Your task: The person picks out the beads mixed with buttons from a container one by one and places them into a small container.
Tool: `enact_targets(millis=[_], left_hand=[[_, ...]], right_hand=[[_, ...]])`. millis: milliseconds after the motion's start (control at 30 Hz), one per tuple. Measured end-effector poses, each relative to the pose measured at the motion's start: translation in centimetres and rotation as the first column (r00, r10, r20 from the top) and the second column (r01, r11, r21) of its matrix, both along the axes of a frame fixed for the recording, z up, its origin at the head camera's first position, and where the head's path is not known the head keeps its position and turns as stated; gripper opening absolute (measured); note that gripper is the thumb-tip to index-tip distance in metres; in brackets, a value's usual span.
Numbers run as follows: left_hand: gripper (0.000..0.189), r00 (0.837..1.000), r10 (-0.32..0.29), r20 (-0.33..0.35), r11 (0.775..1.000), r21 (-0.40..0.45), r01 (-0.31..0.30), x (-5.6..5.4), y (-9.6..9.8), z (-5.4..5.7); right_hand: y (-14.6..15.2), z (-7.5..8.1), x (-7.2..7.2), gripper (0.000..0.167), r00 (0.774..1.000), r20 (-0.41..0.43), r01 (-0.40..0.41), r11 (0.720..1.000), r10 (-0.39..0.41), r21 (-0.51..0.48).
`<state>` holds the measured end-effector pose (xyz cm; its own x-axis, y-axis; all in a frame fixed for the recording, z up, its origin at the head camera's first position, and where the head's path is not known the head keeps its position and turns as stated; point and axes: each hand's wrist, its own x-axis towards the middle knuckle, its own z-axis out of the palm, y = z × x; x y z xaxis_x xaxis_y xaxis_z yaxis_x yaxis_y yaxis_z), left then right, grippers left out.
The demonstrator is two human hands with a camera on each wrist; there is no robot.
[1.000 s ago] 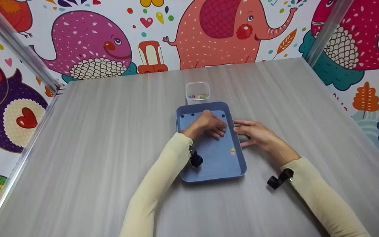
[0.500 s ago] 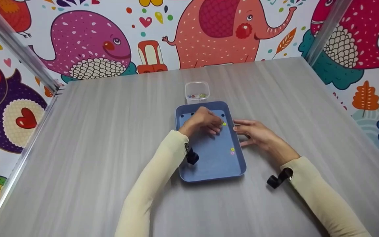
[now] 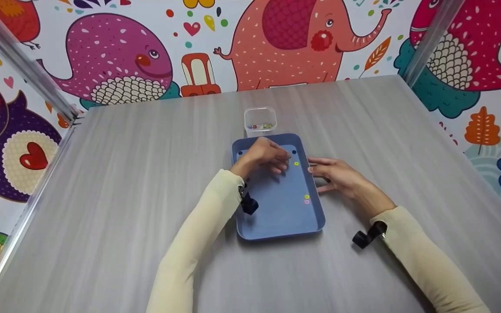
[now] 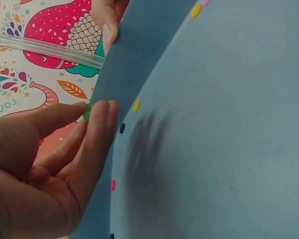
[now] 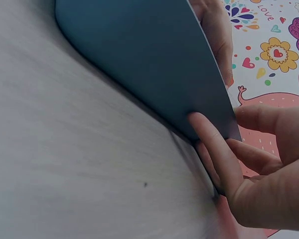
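My left hand (image 3: pixel 266 155) is over the far part of a blue tray (image 3: pixel 278 226). Between its thumb and fingertips it pinches a small green bead (image 4: pixel 87 113), clear in the left wrist view. Below lie small round beads along the tray's edge: a yellow bead (image 4: pixel 136 106), a black bead (image 4: pixel 122 128) and a pink bead (image 4: pixel 113 185). By the tray's right wall my right hand (image 3: pixel 342 177) rests its extended fingers (image 5: pixel 217 144) against the outer side and rim. Farther down that side sit another yellow bead (image 3: pixel 306 197) and a light pink bead (image 3: pixel 306 202).
A clear plastic box (image 3: pixel 260 119) with several colourful beads at its bottom stands just behind the tray. Both are on a grey wood-grain table (image 3: pixel 124 195). Walls printed with cartoon animals border the table at the back and sides.
My left hand has drawn slightly left and away from the tray's right wall, uncovering a yellow bead near the far right corner. The right hand stays at the wall.
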<state>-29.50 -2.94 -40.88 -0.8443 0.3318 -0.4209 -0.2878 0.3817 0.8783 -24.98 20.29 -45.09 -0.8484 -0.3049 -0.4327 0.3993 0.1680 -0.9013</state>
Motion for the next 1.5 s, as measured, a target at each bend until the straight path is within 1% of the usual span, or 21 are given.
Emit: enact_targets(millis=[133,233,333,533,667,833,933,1167,1400,1500], left_hand=[[0.026,1.000,-0.002,-0.001,1.000,-0.024,0.002,-0.2,-0.3,0.3],[0.027,1.000,-0.001,-0.005,1.000,-0.025,0.001,-0.2,-0.6,0.5],[0.026,1.000,0.014,-0.008,1.000,0.003,-0.014,-0.3,-0.9,0.8],[0.023,0.998,0.060,-0.015,0.997,0.040,-0.059,-0.4,-1.6,1.2],[0.022,0.994,0.111,-0.025,0.992,0.064,-0.109,-0.5,-2.0,1.2],[0.021,0.983,0.174,-0.059,0.982,0.090,-0.168,-0.7,-2.6,1.4],[0.022,0.977,0.200,-0.074,0.976,0.099,-0.193,-0.8,-2.8,1.7],[0.026,0.961,0.266,-0.078,0.960,0.106,-0.258,-1.4,-3.3,1.9],[0.030,0.938,0.326,-0.119,0.941,0.141,-0.309,-1.7,-4.0,1.7],[0.030,0.927,0.356,-0.119,0.926,0.174,-0.334,-2.0,-4.2,1.6]], right_hand=[[0.1,0.0,0.0,0.064,1.000,-0.002,0.003,1.000,-0.003,0.002],[0.2,0.0,0.1,0.064,1.000,-0.002,0.007,1.000,-0.007,0.006],[0.2,0.1,0.1,0.064,1.000,-0.006,0.004,1.000,-0.004,0.013],[0.2,0.2,0.2,0.065,1.000,-0.014,-0.006,1.000,0.005,-0.005],[0.2,0.1,0.3,0.066,1.000,-0.016,-0.009,1.000,0.009,-0.018],[0.1,0.2,0.3,0.066,1.000,-0.016,-0.014,1.000,0.014,-0.026],[0.1,0.1,0.3,0.064,1.000,-0.017,-0.007,1.000,0.006,-0.024],[0.1,0.0,0.2,0.064,1.000,-0.019,-0.003,1.000,0.003,-0.009],[0.1,0.1,0.2,0.064,1.000,-0.017,-0.005,1.000,0.005,-0.022],[0.1,0.2,0.2,0.065,1.000,-0.015,-0.011,1.000,0.011,-0.022]])
